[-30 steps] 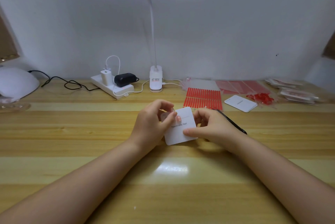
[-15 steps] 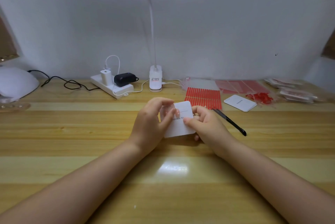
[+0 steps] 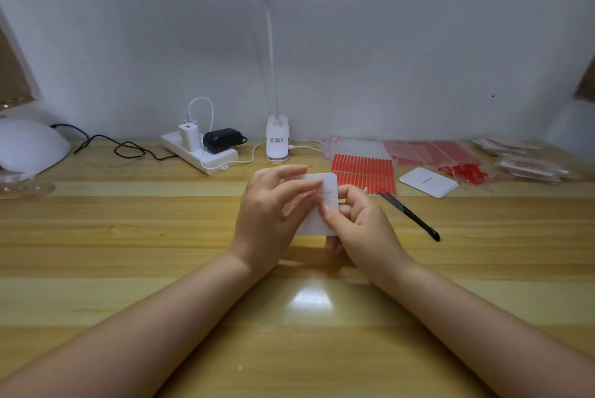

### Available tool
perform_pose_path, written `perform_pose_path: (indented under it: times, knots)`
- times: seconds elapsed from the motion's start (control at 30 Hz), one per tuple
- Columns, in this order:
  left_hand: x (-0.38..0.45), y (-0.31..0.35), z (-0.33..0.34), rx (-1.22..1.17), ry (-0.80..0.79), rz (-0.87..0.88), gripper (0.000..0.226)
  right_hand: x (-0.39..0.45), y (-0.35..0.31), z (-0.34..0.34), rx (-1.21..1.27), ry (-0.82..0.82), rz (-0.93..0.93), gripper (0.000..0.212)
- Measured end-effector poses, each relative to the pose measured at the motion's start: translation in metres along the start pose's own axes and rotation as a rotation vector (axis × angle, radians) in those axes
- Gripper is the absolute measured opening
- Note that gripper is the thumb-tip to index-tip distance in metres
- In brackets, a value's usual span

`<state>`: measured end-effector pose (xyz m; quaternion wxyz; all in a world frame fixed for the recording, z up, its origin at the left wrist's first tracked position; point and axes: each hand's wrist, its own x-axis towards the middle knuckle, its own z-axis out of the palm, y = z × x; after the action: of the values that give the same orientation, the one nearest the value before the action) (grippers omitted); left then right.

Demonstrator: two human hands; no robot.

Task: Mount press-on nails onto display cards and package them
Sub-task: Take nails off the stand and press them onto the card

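2 hands point(image 3: 273, 214) hold 1 card point(image 3: 322, 220).

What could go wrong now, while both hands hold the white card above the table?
1. The left hand and right hand pinch the white display card in the air, so hard pressing may bend it.
2. The black tweezers lie near the right wrist and might be knocked away.

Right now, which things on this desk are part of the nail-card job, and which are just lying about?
Job: white display card held in left hand and right hand; black tweezers; red adhesive strips; spare card; packaged sets.

Lying about: power strip; desk lamp; white domed device.
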<state>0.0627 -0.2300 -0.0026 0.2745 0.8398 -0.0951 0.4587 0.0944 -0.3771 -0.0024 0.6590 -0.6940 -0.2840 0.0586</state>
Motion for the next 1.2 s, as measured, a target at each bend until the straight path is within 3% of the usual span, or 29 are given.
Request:
perform_pose_path:
  times: [0.57, 0.77, 1.2]
  knots:
    - [-0.0003, 0.0004, 0.0008, 0.029, 0.038, 0.067, 0.018, -0.0020, 0.0001, -0.0001, 0.075, -0.012, -0.023, 0.009]
    - [0.0023, 0.0021, -0.0017, -0.022, 0.017, 0.042, 0.039, -0.0009, -0.0005, -0.0012, 0.097, -0.012, -0.014, 0.007]
    - [0.0005, 0.0045, -0.0024, 0.042, 0.005, 0.039, 0.020, -0.0008, 0.0001, -0.0006, 0.059, -0.028, -0.030, 0.007]
